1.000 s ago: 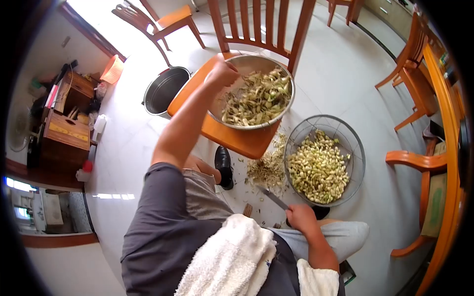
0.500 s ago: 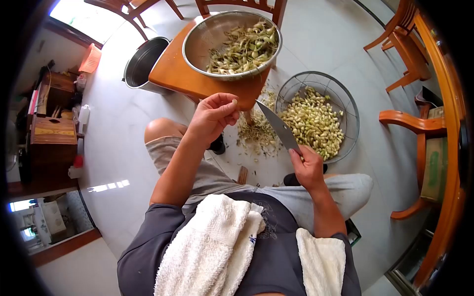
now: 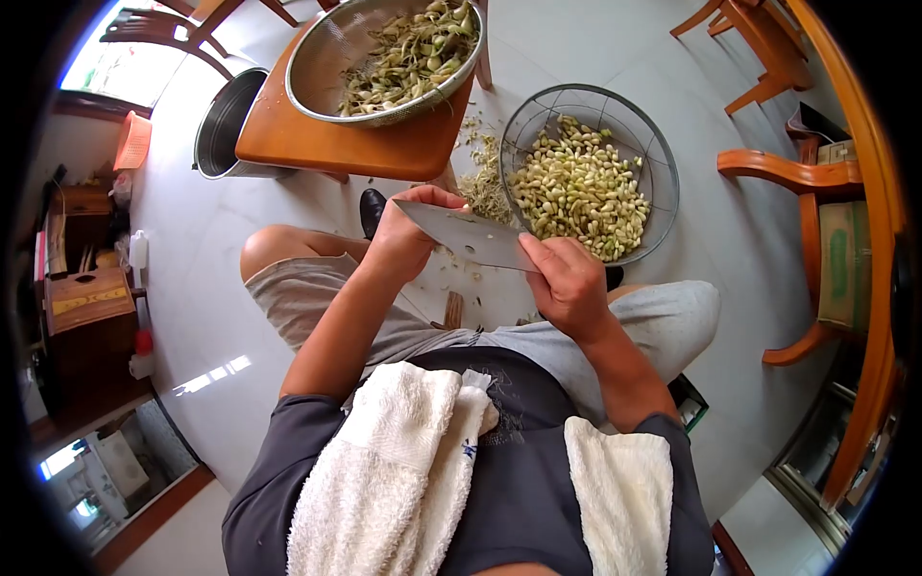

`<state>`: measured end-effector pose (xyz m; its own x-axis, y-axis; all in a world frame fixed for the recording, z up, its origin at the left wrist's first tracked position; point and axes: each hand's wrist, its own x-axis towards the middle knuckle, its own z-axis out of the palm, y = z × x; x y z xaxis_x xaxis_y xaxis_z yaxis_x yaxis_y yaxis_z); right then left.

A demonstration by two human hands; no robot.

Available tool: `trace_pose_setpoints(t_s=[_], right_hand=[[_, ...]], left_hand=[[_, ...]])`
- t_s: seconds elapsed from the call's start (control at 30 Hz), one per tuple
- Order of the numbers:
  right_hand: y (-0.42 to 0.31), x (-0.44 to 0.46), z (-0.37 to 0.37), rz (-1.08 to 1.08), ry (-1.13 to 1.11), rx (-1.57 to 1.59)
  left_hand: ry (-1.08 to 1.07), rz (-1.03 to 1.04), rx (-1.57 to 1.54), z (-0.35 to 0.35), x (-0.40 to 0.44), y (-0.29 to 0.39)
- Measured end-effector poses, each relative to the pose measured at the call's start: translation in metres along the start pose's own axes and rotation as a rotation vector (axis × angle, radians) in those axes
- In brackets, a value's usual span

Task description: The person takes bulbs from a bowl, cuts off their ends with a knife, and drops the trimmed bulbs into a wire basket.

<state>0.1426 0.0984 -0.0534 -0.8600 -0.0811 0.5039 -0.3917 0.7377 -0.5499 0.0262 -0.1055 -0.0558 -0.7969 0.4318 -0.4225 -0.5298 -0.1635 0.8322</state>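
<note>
My right hand [image 3: 569, 286] grips a broad knife [image 3: 475, 240], its blade pointing left. The blade reaches my left hand [image 3: 408, 230], whose fingers are pinched behind it around a small pale bulb [image 3: 467, 207], mostly hidden. Beyond them a metal colander [image 3: 312, 72] with stemmed bulbs [image 3: 413, 58] stands on an orange wooden chair [image 3: 351, 152]. To the right, a wire basket [image 3: 669, 178] on the floor holds many trimmed pale bulbs [image 3: 581, 192]. Dry trimmings [image 3: 487, 187] lie on the floor between chair and basket.
A dark metal bucket [image 3: 219, 130] stands left of the chair. An orange plastic basket [image 3: 133, 142] and a wooden cabinet [image 3: 91, 298] are at the left. Wooden chairs and a long table edge [image 3: 869, 384] line the right. A white towel [image 3: 375, 461] hangs over my chest.
My left hand has come back from the colander with a small bulb. The knife has swung up and across to meet it. The view has tilted down, so chair and baskets appear shifted.
</note>
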Motion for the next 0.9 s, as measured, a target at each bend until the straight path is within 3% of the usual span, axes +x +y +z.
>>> trace_pose_setpoints(t_s=[0.37,0.67,0.77,0.9], right_hand=[[0.002,0.000,0.002,0.002,-0.046,-0.004],[0.005,-0.002,0.008,0.006,-0.015,-0.003],[0.016,-0.012,0.011,0.290,-0.119,-0.019],[0.019,-0.012,0.008,0.466,-0.028,0.116]], left_hand=[[-0.119,-0.041,0.025,-0.005,-0.001,-0.006],[-0.084,-0.046,-0.040,-0.001,-0.005,-0.003],[-0.126,-0.104,0.037,-0.001,-0.010,0.003],[-0.173,-0.069,-0.120,-0.005,-0.011,0.000]])
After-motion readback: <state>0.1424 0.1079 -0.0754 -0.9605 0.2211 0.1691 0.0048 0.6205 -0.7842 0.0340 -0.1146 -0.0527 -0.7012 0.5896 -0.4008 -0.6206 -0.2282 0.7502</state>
